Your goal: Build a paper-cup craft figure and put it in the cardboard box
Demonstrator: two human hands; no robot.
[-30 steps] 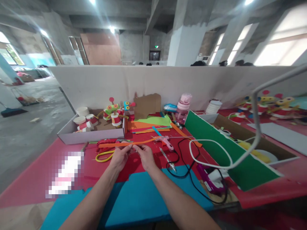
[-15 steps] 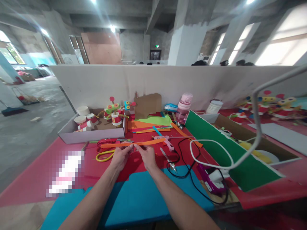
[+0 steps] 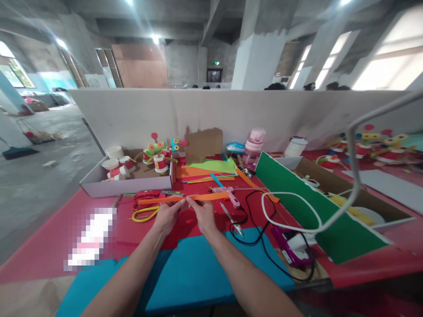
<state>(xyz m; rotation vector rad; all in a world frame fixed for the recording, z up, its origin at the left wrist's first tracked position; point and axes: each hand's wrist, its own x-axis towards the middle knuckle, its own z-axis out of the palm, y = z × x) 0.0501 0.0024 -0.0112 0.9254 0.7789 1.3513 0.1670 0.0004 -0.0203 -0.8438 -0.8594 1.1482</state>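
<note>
An orange paper strip [image 3: 211, 196] stretches sideways between my hands, above the red table cover. My left hand [image 3: 168, 215] pinches it near the middle with thumb and fingertips. Right beside it, my right hand [image 3: 202, 213] pinches the same strip, the two thumbs almost touching. Yellow-handled scissors [image 3: 145, 214] lie to the left, close to my left hand, with a red-handled tool [image 3: 142, 197] behind them. A pink glue gun [image 3: 233, 198] rests just past the strip's right end. Nearer me is a pointed clear-and-silver tool [image 3: 236, 225].
A white box [image 3: 128, 186] with paper cups and cup figures stands back left. Coloured paper sheets [image 3: 205, 171] lie at the back. On the right are a green-sided box [image 3: 317, 211], a purple power strip [image 3: 291, 248] and looping cables. A blue cloth [image 3: 191, 277] covers the near edge.
The strip and both hands have shifted very slightly; the strip's right end sits a little farther right. Both hands still pinch it, and the other things stay where they were.
</note>
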